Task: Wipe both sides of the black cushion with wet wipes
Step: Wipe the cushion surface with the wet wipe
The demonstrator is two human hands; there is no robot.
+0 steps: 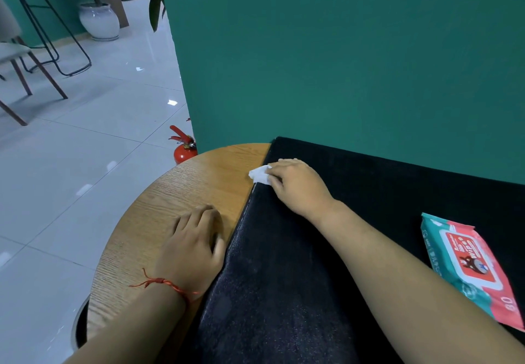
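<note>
— Where's the wipe [260,174]?
— Under her right hand [298,186], at the black cushion [284,278] edge.
— The other?
— Left hand [196,245] resting on the table [170,193]; wipes pack [471,267] sits on the cushion.

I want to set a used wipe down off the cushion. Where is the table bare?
Bare table shows from its left rim to the left hand, and beyond that hand to the green wall. Crowded: the black cushion's left edge, where the right hand holds the wet wipe; the wipes pack lies farther right.
</note>
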